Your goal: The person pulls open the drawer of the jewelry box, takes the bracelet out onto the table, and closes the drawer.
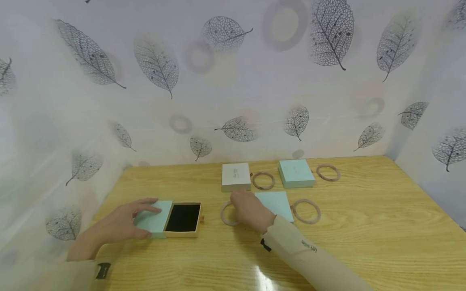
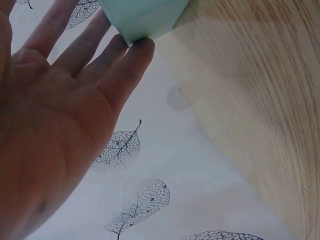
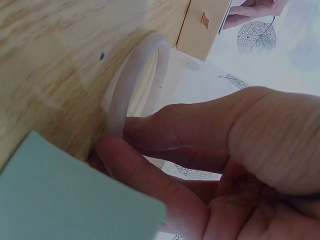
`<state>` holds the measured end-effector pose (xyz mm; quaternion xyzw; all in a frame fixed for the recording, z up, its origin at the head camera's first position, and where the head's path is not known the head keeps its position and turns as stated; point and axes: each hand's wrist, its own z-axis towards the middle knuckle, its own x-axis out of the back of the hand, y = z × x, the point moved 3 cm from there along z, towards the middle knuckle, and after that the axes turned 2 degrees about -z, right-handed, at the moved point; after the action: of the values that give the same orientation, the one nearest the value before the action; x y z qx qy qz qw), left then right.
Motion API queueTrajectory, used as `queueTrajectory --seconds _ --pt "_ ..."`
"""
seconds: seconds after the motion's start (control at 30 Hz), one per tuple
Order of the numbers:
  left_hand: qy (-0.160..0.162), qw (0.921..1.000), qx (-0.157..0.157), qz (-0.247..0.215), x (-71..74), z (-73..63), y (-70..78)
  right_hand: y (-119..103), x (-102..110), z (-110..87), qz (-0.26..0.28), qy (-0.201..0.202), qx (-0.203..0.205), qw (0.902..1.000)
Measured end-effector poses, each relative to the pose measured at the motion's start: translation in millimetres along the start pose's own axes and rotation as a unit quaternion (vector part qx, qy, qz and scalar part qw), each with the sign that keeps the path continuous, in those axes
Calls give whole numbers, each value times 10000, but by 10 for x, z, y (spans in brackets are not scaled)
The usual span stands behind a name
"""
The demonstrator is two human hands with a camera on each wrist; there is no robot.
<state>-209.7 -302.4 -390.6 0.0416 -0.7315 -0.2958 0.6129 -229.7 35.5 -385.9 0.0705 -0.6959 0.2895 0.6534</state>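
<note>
On the left of the table, a mint drawer-style gift box (image 1: 157, 221) stands partly slid out, its drawer lined in black (image 1: 185, 217) facing right. My left hand (image 1: 116, 224) holds the mint sleeve, thumb along the near side and fingers over the top and far side. In the left wrist view the fingertips meet a corner of the box (image 2: 145, 17). My right hand (image 1: 253, 212) pinches a pale pinkish bangle (image 3: 120, 100) between thumb and fingers. The bangle is tilted up on edge in the right wrist view, close over the wood.
A white box (image 1: 236, 178) and a mint box (image 1: 296, 173) stand at the back, with bangles (image 1: 263, 188) (image 1: 329, 180) to their right. Another mint box (image 1: 274, 204) lies partly behind my right wrist, a bangle (image 1: 307, 222) beside it. Leaf-printed sheeting (image 1: 236, 89) walls the table.
</note>
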Motion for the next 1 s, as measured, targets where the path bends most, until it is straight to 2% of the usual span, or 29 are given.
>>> queueTrajectory --seconds 0.33,1.0 --pt "57 9999 -129 -21 -5 -7 16 1 -9 -3 51 -75 -150 9998" --pt "190 9995 -227 -83 3 -17 31 -6 -22 -7 -235 72 -79 9997"
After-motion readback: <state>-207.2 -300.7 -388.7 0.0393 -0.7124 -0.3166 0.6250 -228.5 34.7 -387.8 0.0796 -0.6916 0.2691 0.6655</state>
